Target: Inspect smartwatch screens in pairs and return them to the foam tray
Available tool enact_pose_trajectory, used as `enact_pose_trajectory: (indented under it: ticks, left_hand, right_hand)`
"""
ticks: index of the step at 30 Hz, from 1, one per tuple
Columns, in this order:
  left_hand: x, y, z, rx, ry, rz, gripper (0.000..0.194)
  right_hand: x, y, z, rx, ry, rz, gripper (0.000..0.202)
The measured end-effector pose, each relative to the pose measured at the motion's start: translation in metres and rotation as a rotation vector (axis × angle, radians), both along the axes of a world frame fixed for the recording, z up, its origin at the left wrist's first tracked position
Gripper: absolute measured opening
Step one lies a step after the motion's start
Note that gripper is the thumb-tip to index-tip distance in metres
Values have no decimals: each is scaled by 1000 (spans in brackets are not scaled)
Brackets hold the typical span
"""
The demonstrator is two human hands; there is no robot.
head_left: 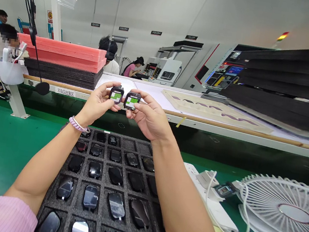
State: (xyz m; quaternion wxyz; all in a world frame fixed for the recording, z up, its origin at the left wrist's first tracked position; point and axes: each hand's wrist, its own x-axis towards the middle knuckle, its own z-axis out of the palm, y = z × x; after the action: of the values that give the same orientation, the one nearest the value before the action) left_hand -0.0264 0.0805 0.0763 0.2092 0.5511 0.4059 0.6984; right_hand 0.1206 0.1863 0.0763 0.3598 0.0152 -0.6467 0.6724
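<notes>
My left hand (101, 98) grips a black square smartwatch body (116, 95) whose lit screen shows green and white blocks. A second smartwatch body (132, 100) with a similar lit screen is held by my right hand (150, 115), thumb at its lower edge. The two watches are side by side, a small gap between them, screens facing me. Beneath my forearms lies a black foam tray (109, 163) with rows of pockets. Dark watch bodies (90, 197) sit in most pockets, while a few at the far side hold nothing. My right forearm hides part of the tray.
A white fan (288, 213) and a power strip (212, 198) with cables stand at right. Pink foam sheets (62, 53) and black trays (286, 85) are stacked on the shelf (144, 108). A cream tray (213, 109) lies there too. Several people sit beyond.
</notes>
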Motion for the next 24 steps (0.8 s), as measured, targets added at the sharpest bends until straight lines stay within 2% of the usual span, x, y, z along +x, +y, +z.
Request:
enact_pose_trajectory:
  ticks: [18, 24]
  left_hand:
    - [-1, 1, -1, 11, 35, 28, 42]
    - [-1, 1, 0, 15, 22, 33, 43]
  right_hand:
    - [1, 1, 0, 46, -24, -1, 50]
    - [2, -1, 0, 30, -14, 13, 54]
